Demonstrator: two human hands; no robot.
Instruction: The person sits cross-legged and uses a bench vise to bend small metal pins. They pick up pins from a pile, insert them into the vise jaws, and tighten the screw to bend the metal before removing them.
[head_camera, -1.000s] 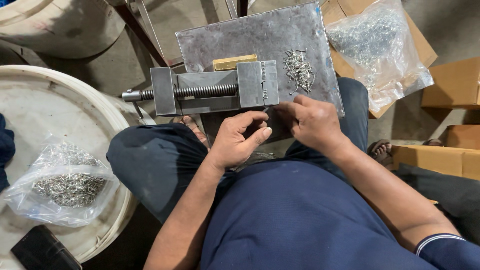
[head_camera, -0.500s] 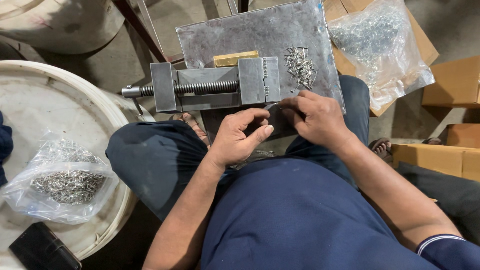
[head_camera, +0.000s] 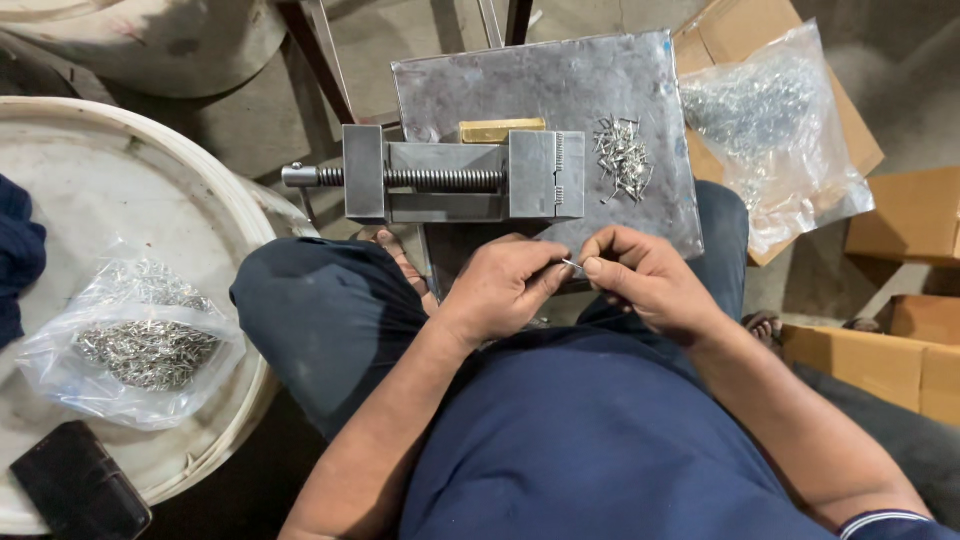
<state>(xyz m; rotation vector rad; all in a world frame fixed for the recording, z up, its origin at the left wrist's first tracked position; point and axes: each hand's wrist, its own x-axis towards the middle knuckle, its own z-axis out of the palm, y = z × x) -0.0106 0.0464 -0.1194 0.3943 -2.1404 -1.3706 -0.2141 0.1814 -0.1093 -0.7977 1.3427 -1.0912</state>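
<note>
Steel, thin and bright: small silver pin (head_camera: 572, 266) pinched between left hand (head_camera: 505, 285) and right hand (head_camera: 640, 280), both closed narrow on it, just near of the grey metal vise (head_camera: 465, 180) on the grey steel plate (head_camera: 540, 85). Best gripped by fingertips only, kept level, clear of the loose pile of silver pins (head_camera: 622, 160) at far right.

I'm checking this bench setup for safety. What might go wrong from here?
The small metal pin is pinched only at the fingertips of the left hand and right hand, over the lap, so it may slip and fall out of sight. The loose pile of pins lies near the metal plate's right edge; a nudge could scatter it. The plate with the heavy vise seems to rest on the knees and might tip.
</note>
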